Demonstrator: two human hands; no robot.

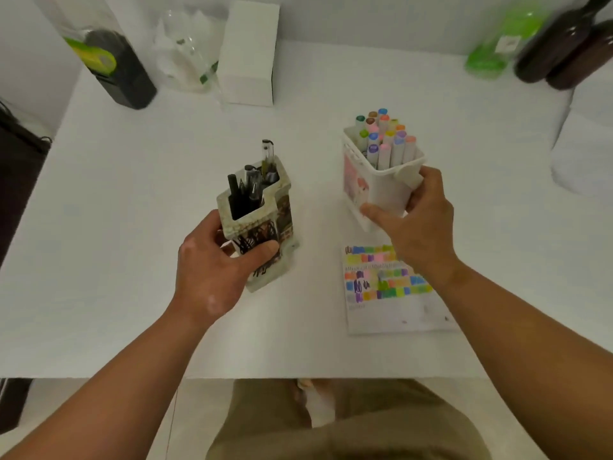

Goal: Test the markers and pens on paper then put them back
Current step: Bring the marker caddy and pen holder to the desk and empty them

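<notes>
The paper (394, 293) is full of marks, so the job looks nearly done. The left hand (212, 270) grips the pen cup (262, 210), and the right hand (421, 224) grips the marker box (374, 190).

White table (132, 293), pale wall (365, 18)

Small print on the paper (398, 313) is too blurred to read.

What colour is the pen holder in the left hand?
The pen holder is cream with dark brown and black prints on its sides; the head view shows it.
</notes>
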